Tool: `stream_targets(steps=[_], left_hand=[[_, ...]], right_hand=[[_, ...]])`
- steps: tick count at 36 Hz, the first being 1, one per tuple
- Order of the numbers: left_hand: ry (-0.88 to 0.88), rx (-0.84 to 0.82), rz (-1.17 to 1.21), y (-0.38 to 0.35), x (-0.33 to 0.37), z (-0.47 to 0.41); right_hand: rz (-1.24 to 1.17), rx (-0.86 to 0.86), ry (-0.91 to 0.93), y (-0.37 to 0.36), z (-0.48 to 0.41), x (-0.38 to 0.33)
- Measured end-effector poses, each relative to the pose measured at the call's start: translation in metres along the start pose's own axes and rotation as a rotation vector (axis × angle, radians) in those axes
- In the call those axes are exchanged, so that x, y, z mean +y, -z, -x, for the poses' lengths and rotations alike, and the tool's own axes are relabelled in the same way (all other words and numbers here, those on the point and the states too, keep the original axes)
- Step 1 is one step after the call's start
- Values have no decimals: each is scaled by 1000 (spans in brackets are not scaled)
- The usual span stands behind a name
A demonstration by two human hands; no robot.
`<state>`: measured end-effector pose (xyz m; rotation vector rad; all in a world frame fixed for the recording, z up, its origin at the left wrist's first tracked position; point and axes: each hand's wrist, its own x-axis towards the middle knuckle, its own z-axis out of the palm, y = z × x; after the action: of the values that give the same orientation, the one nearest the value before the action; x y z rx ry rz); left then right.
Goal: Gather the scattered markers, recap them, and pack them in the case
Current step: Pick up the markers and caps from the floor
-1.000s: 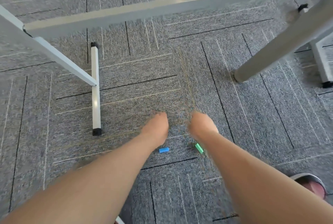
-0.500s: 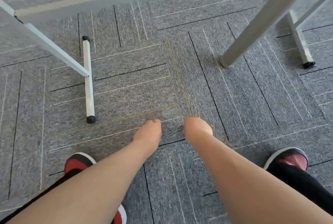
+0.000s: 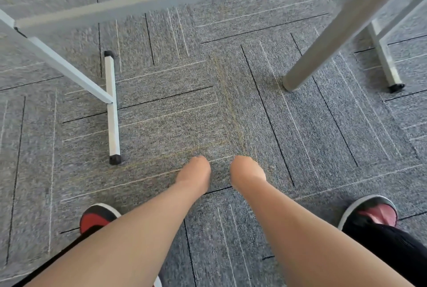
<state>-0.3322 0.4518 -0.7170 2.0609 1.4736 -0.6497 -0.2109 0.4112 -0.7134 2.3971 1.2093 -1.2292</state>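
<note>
Low over the carpet floor, at six o'clock of the view: item, markers with caps and case; none in view, and whether they lie hidden under the hands or off frame cannot be told; left grip and right grip, bare hands side by side and apart, backs to the camera, fingers turned under and blurred; how far each is open, and whether it holds anything, cannot be told; handling, by judgement: a marker is light, stiff, smooth plastic, steadied by carpet pile; best pinched at mid-barrel, the cap pushed on along the barrel; caps small, easily dropped; long axis and pointing: not recordable, no marker showing; surroundings: white foot bar at nine o'clock of the hands, grey bench leg at two o'clock, left shoe at seven o'clock, right shoe at four o'clock.
</note>
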Motion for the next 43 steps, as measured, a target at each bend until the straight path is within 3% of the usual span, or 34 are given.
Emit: stream_targets(steps=[6, 17, 24, 32, 37, 43], left_hand=[[69, -5, 179, 43, 12, 8], [61, 152, 367, 202, 50, 104], [-157, 206, 364, 320, 85, 227], [-331, 410, 373, 408, 133, 364], [-538, 461, 463, 440, 172, 442], [-722, 526, 394, 457, 226, 526]], right_hand=[[-98, -22, 32, 37, 14, -21], [-463, 199, 60, 177, 142, -62], [-531, 321, 136, 264, 281, -59], [-457, 511, 204, 345, 437, -39], [-513, 661, 265, 377, 527, -5], [-458, 776, 241, 408, 624, 56]])
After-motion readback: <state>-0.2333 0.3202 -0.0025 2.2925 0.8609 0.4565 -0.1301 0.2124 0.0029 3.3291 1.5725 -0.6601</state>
